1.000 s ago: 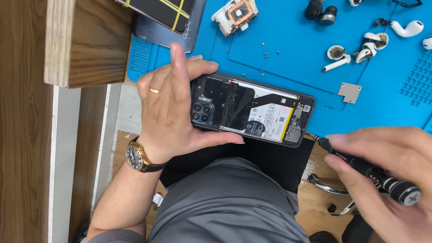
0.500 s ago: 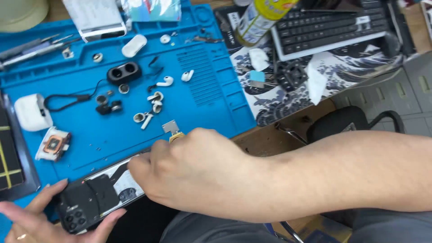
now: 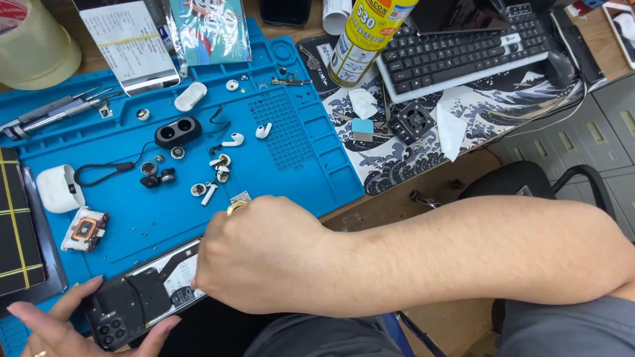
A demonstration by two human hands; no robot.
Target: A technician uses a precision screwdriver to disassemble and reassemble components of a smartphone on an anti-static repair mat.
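Holding the opened phone (image 3: 142, 301) at the lower left of the frame, the left hand (image 3: 63, 327) cups its camera end, thumb and fingers spread around the edges. The phone lies half over the front edge of the blue mat (image 3: 291, 158), back cover off. At lower centre the right hand (image 3: 264, 254) rests curled on the phone's other end; whether it grips anything cannot be told. Small white earbuds (image 3: 233, 140) lie scattered above, with a keyboard (image 3: 463, 53) at the upper right.

Cluttered wooden desk (image 3: 423, 192), grey drawers (image 3: 595, 139)
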